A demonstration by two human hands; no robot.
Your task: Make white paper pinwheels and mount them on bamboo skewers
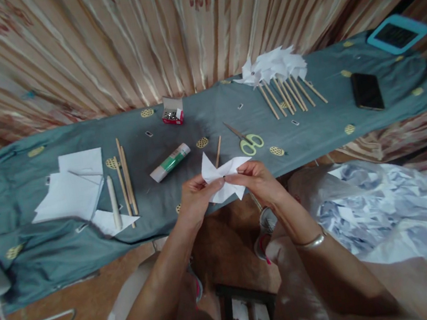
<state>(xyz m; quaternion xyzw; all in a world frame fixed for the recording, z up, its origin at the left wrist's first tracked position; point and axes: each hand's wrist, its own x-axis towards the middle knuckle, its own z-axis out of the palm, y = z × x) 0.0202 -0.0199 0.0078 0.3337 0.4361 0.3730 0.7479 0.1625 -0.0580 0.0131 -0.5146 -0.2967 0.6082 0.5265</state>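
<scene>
Both my hands pinch a white folded paper pinwheel point(221, 178) just in front of the table's near edge. My left hand point(195, 198) grips its left side with fingers closed. My right hand point(256, 180) pinches the middle and right flap. A wooden stick point(218, 151) lies on the cloth just behind the paper. Green-handled scissors point(248, 141) lie to the right of it, and a glue stick point(170, 162) lies to the left.
A grey-green cloth point(193, 126) covers the long table. White paper sheets point(74, 187) and wooden sticks point(125, 175) lie at left. Finished pinwheels on sticks point(281, 79) lie at back right, near a black phone point(366, 91). A red pin box point(172, 111) sits behind. A bag of paper scraps point(371, 206) sits at right.
</scene>
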